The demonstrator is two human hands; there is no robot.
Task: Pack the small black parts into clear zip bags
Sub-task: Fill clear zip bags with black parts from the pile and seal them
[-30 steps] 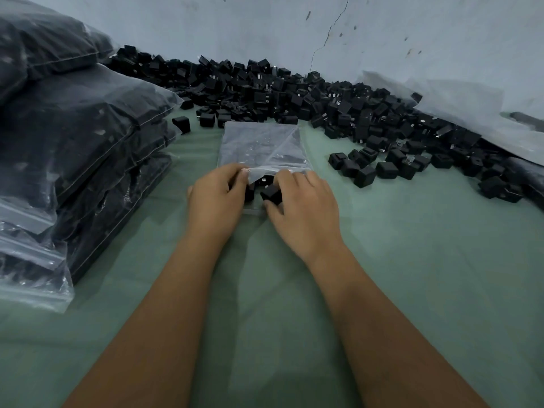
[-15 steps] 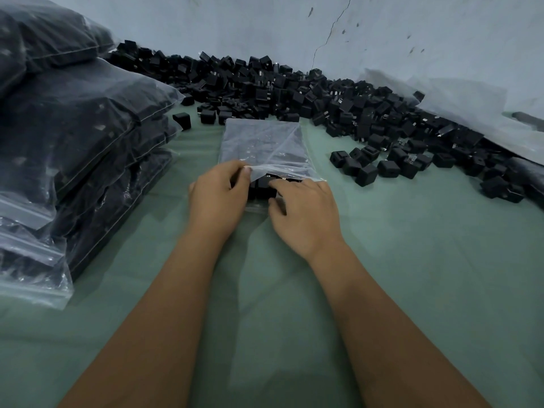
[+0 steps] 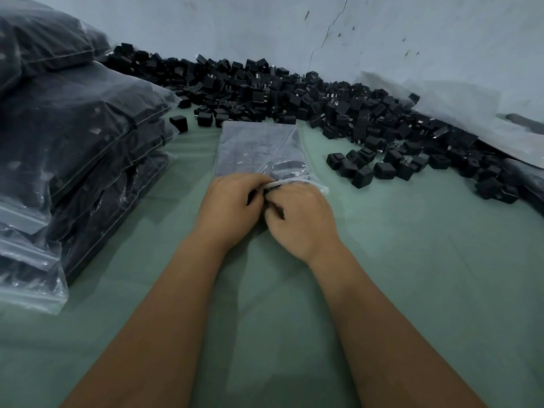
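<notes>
Green cloth [image 3: 412,275] covers the surface we work on, with a scuffed pale wall [image 3: 412,30] rising at the far side. Along that wall runs a long heap of small black parts [image 3: 294,92], spilling toward us on the right into a loose scatter [image 3: 382,169]. On the left stands a stack of filled clear bags [image 3: 73,136], dark with parts, their zip edges facing near.

At the centre lies the clear zip bag [image 3: 259,145] we are filling, flat on the cloth, its mouth at the near end under our fingers. Dark parts show through the plastic near the mouth.

Our left hand [image 3: 232,207] has its fingers curled over the near edge of the bag, pinching the zip strip at its left half. Our right hand [image 3: 300,219] is curled too, its fingertips touching the left hand's at the strip; we cannot tell exactly how the thumb sits beneath.

Compared with a second ago, our hands have drawn together. Then a gap lay between them and a few black parts were plainly seen at the open mouth, the right fingers pushing them in. Half a second ago the parts were half hidden behind the lip. Now the knuckles meet, the mouth is covered by our fingers, and only a sliver of black shows between the hands. The bag itself has not shifted on the cloth.
</notes>
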